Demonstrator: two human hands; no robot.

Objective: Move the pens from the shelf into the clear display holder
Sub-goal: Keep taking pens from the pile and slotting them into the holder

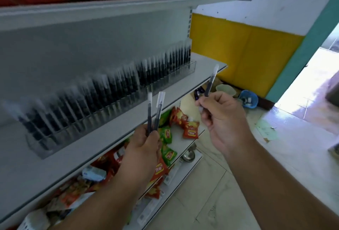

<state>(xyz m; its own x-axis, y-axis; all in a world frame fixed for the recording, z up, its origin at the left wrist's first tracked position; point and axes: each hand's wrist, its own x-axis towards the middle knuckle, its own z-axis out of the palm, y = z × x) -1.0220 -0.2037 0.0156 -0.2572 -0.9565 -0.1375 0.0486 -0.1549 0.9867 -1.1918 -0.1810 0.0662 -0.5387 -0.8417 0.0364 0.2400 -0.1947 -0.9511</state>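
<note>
A long clear display holder (190,67) stands on the white shelf (102,138) and runs from lower left to upper right. Several dark pens with clear caps fill it upright; its left part is blurred. My left hand (143,149) is in front of the shelf edge and grips a few such pens (153,114), caps up. To its right, off the shelf's end, my right hand (220,114) pinches a single pen (211,83), tilted up to the right.
Red and green snack packets (190,131) lie on the lower shelves under my hands. Cartons sit on the top shelf (102,4). A blue tub (248,99) and a pale bowl stand on the tiled floor by the yellow wall at right.
</note>
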